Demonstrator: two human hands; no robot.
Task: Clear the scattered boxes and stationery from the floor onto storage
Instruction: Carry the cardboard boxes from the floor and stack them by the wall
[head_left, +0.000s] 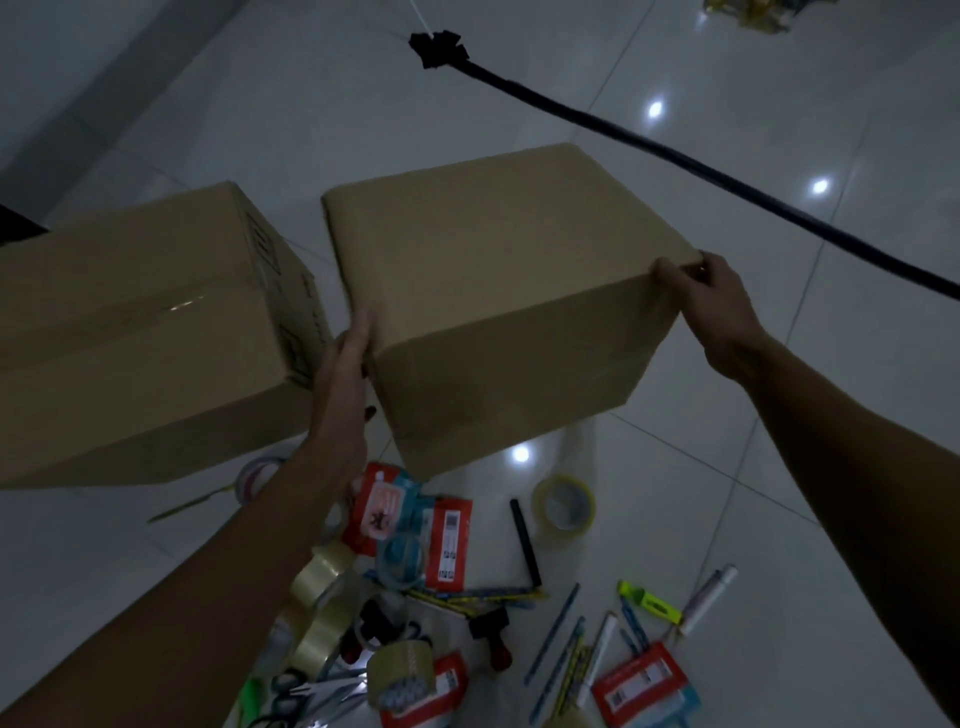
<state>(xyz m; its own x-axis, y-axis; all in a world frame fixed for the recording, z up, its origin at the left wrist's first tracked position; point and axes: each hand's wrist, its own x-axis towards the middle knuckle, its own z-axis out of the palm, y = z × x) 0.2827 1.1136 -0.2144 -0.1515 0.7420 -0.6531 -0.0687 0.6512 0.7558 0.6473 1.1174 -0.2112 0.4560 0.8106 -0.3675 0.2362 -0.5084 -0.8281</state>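
Here, the risks as they stand, judged from the head view:

- The plain cardboard box (498, 291) sits between the two hands, above a pale tiled floor (779, 415); whether its base rests on the tiles or is already lifted I cannot tell.
- The left hand (345, 384) lies flat against the box's near left edge, fingers straight and pressed together. A flat palm only pushes, so the box could slide off it if raised this way.
- The right hand (711, 306) pinches the box's right top corner, thumb on the near face and fingers curled over the far side. A corner hold is thin; the box could pivot and tip toward the left.
- A second taped box (145, 332) stands just beside the left hand. Swinging the held box leftward could knock it or trap the fingers between them.
- Stationery lies scattered below: a tape roll (563, 506) near the box's lower corner, red packets (415, 525), pens (556, 623) and scissors (291, 686). A dropped box would land on these, and a step forward could roll on a pen or tape.
- A black cable (701, 171) crosses the floor behind the box and could catch a foot.
- The dim light makes small items easy to miss.
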